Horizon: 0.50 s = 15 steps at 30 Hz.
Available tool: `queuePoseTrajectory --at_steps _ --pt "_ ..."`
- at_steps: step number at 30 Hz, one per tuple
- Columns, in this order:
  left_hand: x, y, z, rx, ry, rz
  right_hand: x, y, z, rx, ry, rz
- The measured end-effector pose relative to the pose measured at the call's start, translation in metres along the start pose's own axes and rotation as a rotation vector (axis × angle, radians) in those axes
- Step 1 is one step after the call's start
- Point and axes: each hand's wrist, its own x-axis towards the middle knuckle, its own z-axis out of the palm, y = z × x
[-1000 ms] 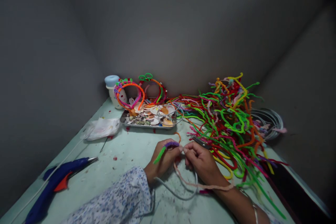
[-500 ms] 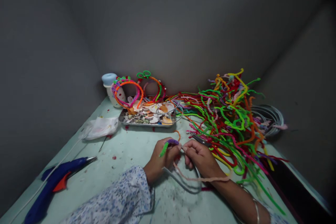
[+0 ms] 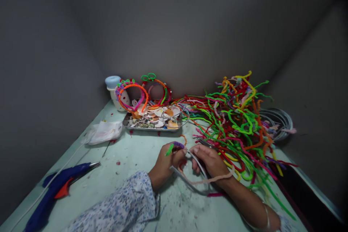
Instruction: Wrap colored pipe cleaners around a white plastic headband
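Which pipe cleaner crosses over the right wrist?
The peach pipe cleaner, running from near the left hand over the wrist of the right hand; the purple-and-green one curls over the left hand instead.

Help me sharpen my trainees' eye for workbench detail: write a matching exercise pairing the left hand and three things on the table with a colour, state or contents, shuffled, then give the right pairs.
Column one
1. Left hand
2. Glue gun
3. Tray
4. Jar

Column two
A. White with spots, topped by a pale blue lid
B. Metal, filled with shells
C. Holding a purple and green strip
D. Dark blue, with a red-orange trigger

Right pairs: 1-C, 2-D, 3-B, 4-A
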Motion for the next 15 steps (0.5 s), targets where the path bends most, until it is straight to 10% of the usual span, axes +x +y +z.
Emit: queuePoseTrajectory --at_steps 15 --pt "0.005 -0.012 0.004 -0.129 0.010 -0.007 0.000 -0.005 0.004 -0.099 0.050 0.016"
